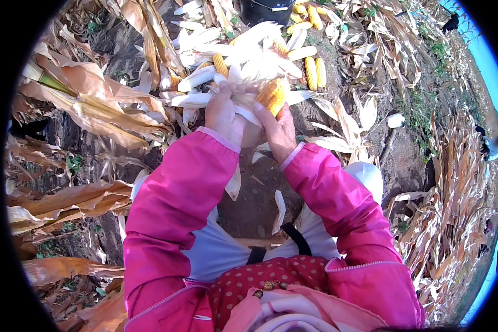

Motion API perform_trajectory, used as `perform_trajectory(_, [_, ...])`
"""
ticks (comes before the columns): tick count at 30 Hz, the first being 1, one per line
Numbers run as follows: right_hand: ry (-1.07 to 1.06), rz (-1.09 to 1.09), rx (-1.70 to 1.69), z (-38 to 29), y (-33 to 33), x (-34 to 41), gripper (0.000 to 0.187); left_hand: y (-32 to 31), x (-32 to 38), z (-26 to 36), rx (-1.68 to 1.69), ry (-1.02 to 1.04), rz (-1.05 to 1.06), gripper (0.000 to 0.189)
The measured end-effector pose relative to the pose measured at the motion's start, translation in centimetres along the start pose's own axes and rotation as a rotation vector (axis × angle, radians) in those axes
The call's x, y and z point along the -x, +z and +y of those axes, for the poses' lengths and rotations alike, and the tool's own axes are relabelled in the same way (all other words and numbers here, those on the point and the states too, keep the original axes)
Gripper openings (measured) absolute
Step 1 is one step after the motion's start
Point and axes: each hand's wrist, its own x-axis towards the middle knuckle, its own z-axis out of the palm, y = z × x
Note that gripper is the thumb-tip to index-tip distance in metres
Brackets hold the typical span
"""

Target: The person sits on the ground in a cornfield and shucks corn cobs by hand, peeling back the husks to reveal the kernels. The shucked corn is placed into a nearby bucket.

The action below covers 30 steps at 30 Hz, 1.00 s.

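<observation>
My right hand [277, 128] grips an ear of yellow corn [272, 96], its bare kernels showing and its tip pointing up and to the right. Pale, peeled-back husk [245, 99] lies between my hands, and my left hand [226, 114] is closed on it; some of those fingers are hidden behind the husk. Just beyond my hands spreads a heap of white husks and ears [249, 45]. Two husked ears [311, 73] lie side by side on the soil to the right of the heap.
A black bucket [267, 12] with a wire handle stands at the top, with several yellow ears [314, 16] beside it. Dry corn stalks and leaves [95, 112] cover the ground at left. More dry stalks [456, 207] lie at right. Loose husks [344, 128] lie right of my hands.
</observation>
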Motion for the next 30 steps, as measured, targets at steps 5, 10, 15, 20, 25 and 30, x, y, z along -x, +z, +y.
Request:
perform_trajectory(5, [0.04,0.171,-0.164,-0.1,-2.7,-2.2,0.042,0.8,0.3,0.5,0.113,-0.097,-0.02,0.028])
perform_trajectory(10, [0.031,0.588,-0.545,-5.1,-13.6,-6.3,0.04,0.1,1.9,3.0,0.038,-0.088,-0.13,0.026])
perform_trajectory(15, [-0.226,0.484,-0.487,-6.5,-13.6,-6.0,0.031,-2.4,0.5,2.2,-0.399,-0.02,-0.128,0.02])
perform_trajectory(20, [-0.465,0.188,-0.049,-8.5,-9.6,-3.6,0.038,-1.9,-0.9,5.0,-1.112,0.517,-0.094,0.034])
perform_trajectory(25, [-0.585,-0.11,0.41,-6.6,-3.3,0.6,0.055,-0.6,2.3,1.3,-0.499,-0.566,-0.419,0.06])
perform_trajectory(30, [-0.756,-0.577,0.864,-7.2,-1.7,1.2,0.04,-1.4,1.6,0.8,-0.163,-0.423,-0.344,0.045])
